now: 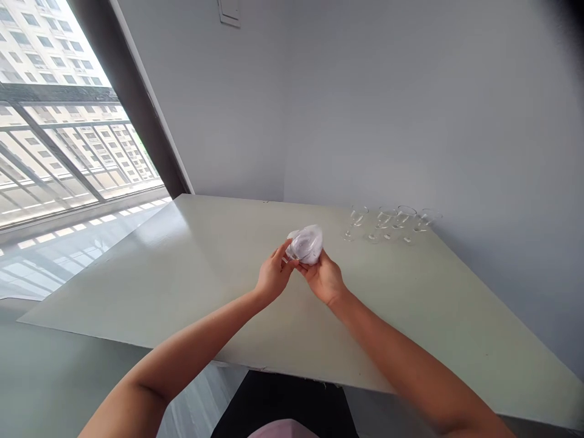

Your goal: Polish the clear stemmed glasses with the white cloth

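Above the middle of the pale table, a clear glass [301, 245] shows against a white cloth [314, 236]. My left hand [274, 271] pinches the glass at its left and lower side. From the right, my right hand [325, 277] is closed on the cloth, which wraps round the far and right side of the glass. The fingertips of both hands nearly meet below the glass. Part of the glass is hidden by the cloth and fingers.
Several clear stemmed glasses [387, 222] stand at the back right of the table [219, 261], near the wall. A large window [68, 121] is at the left. The table's front edge runs close to my body.
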Motion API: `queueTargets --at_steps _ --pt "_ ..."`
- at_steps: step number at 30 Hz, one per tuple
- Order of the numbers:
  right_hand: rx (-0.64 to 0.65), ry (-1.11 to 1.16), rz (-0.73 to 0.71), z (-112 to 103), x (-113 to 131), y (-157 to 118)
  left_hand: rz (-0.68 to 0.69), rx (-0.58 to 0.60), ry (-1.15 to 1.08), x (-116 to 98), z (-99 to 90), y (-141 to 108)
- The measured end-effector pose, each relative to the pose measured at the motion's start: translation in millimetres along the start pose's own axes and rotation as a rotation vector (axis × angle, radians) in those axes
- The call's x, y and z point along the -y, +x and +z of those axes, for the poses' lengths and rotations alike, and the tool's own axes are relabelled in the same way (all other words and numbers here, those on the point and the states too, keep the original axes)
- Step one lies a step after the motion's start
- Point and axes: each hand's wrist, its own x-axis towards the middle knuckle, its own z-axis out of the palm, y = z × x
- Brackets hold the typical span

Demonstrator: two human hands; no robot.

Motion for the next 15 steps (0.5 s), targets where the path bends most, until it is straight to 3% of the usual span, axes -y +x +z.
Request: queueTargets --at_steps 4,8,12,15 --pt "-0.025 -0.129 -0.098 11 -14 -2 0.041 -0.158 -0.029 -4 24.4 13" --pt "-0.023 -0.16 -0.101 6 -16 2 0.067 -0.245 -0.006 -10 39.8 11" --pt "-0.065 -0.123 -0.017 -14 -5 11 0.065 -0.169 0.002 -12 30.7 10" --pt "0.016 -0.098 0.092 -29 3 12 -0.029 -0.056 -0.182 -12 16.8 20"
